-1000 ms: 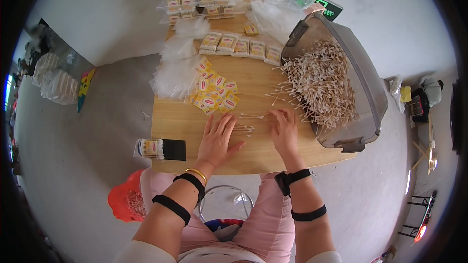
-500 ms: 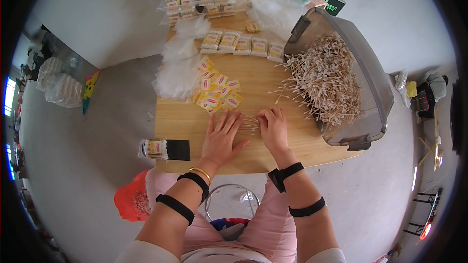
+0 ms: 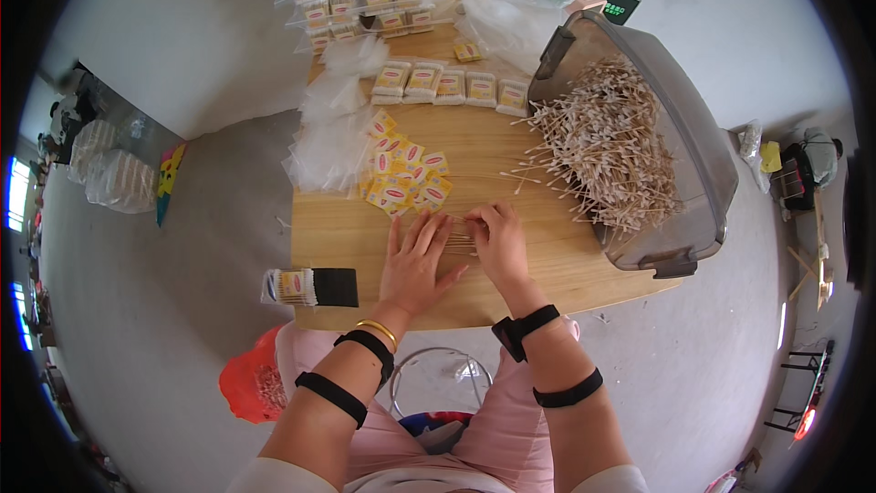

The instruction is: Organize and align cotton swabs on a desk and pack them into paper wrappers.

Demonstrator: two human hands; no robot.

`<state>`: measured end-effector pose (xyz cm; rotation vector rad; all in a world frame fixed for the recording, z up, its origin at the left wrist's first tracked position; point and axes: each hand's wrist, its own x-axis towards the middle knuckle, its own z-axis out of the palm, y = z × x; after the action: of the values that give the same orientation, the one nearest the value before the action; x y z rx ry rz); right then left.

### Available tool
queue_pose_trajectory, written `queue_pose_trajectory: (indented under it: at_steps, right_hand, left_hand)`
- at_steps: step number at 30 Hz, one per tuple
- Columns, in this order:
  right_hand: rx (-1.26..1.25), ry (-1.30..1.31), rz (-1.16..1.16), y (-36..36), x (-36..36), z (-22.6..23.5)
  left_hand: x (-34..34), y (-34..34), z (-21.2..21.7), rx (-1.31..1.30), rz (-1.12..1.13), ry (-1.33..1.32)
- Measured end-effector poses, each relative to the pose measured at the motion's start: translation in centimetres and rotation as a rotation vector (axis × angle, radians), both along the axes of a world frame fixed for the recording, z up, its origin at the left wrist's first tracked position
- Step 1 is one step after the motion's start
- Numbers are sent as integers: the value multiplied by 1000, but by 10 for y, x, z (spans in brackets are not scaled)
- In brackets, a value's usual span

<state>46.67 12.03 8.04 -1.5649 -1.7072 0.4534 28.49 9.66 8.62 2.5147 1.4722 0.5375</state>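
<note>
A small row of cotton swabs (image 3: pixel 461 243) lies on the wooden table between my two hands. My left hand (image 3: pixel 411 265) rests flat with its fingers outstretched, the fingertips by the swabs' left ends. The fingers of my right hand (image 3: pixel 501 243) are bent and pinched together at the right ends of the swabs; how many they grip is hidden. Just beyond my left fingertips spreads a heap of yellow and white printed cards (image 3: pixel 408 172). To the right, a big pile of loose swabs (image 3: pixel 611 146) spills from a tipped grey translucent bin (image 3: pixel 703 192).
Packed swab bundles (image 3: pixel 449 88) stand in a row behind the cards. Clear plastic bags (image 3: pixel 328 141) lie at the left, with stacked bagged packs (image 3: pixel 315 14) farther back. A black holder (image 3: pixel 335 288) with a swab pack sits at the near left edge, above a red bag (image 3: pixel 248 379).
My right hand has shifted slightly left, closer to my left hand and over the swabs' right ends. My left hand has stayed nearly in place.
</note>
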Motion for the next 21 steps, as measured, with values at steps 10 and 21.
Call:
queue_pose_trajectory:
  at_steps: [10,21]
  right_hand:
    - [30,-147,-110,23,33,11]
    - [63,-553,-16,62,69,20]
  left_hand:
    - [2,0,2,-18,21,-64]
    - [0,0,-2,25,23,-88]
